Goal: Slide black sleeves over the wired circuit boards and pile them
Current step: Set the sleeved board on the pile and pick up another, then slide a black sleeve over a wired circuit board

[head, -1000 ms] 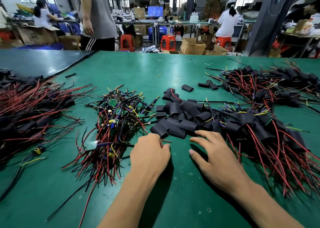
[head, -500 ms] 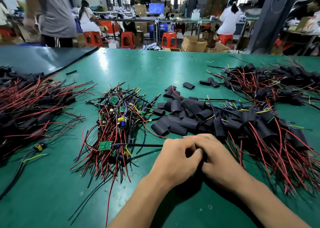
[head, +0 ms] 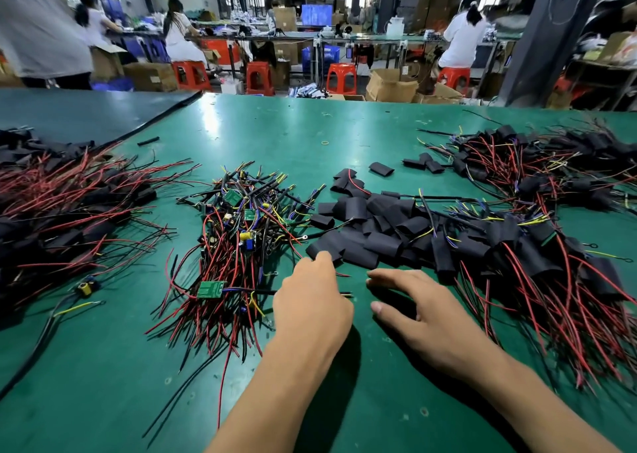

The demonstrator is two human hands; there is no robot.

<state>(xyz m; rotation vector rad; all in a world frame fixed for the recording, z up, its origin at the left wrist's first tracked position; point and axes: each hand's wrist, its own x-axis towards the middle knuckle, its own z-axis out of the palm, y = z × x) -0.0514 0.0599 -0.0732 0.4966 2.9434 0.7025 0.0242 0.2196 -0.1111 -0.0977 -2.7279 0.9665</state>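
A tangle of bare wired circuit boards [head: 241,232] lies left of centre on the green table [head: 275,135]. One green board [head: 211,289] sits at its near edge, and its black lead runs right into my left hand [head: 310,304]. That hand grips the lead, whose tips poke out on the thumb side. A heap of loose black sleeves [head: 372,225] lies just beyond both hands. My right hand [head: 427,318] hovers flat over the table with fingers spread, holding nothing, just short of the sleeves. Sleeved boards with red wires are piled on the right [head: 537,256].
More sleeved boards are heaped at the far right [head: 551,166] and along the left edge [head: 58,207]. A darker table [head: 86,114] adjoins at the back left. People work at benches with red stools [head: 341,78] and cardboard boxes beyond the table.
My hands, pressed together half a second ago, have parted. The right hand has opened and moved right. The left hand still holds the lead of the green board.
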